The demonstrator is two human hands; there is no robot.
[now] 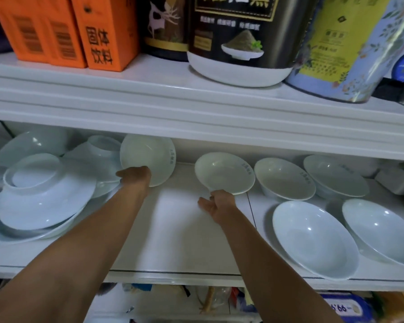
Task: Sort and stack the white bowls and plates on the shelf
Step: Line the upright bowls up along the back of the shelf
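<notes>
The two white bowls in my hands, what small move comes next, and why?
Probably nest the tilted white ceramic bowl in the left hand into the matching white bowl in the right hand: both carry the same grey rim mark, so they likely stack together.

hands: left hand (135,177) grips tilted bowl (149,155); right hand (217,202) holds second bowl (224,172); shelf (180,229) beneath

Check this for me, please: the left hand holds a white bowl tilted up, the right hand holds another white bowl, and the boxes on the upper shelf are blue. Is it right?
Not quite. The head view shows that the boxes on the upper shelf are orange, not blue. The rest stands: the left hand holds a tilted white bowl, and the right hand holds a second white bowl.
</notes>
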